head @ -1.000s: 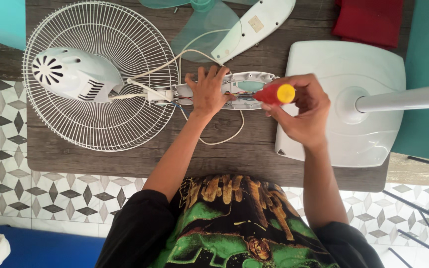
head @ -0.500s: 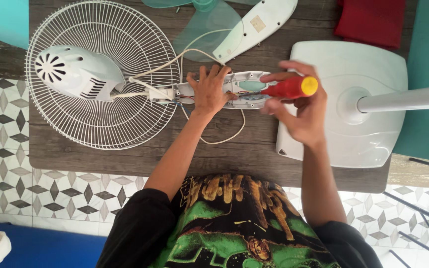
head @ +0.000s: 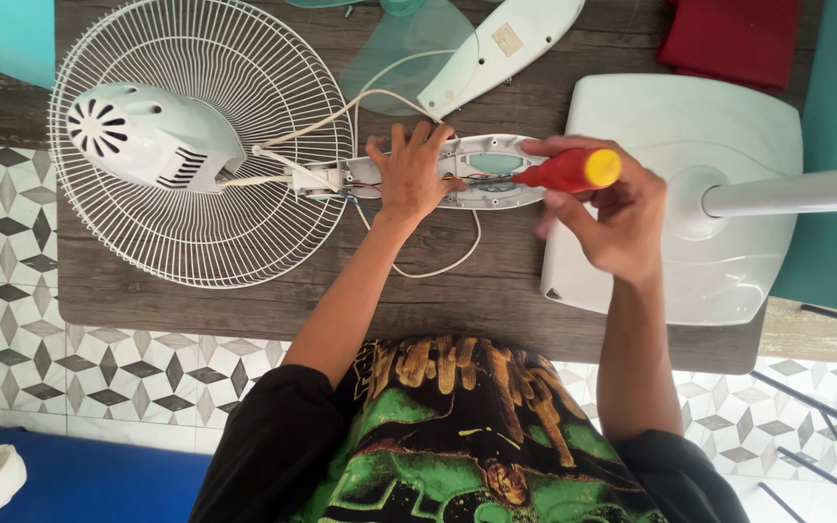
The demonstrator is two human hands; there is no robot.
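Left hand (head: 411,179) pressing fan control housing (head: 481,170), right hand (head: 610,208) gripping red screwdriver (head: 566,171)

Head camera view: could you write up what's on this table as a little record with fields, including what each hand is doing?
Surface: wooden table above a patterned tile floor
Left hand: left hand pressed flat on the opened control housing, wires exposed
Right hand: right hand gripping a red screwdriver with a yellow cap, tip pointing into the housing
Left of housing: white motor unit lying on the wire fan guard
Right of housing: white square fan base with its pole
Far edge: translucent blade, white cover panel, red cloth
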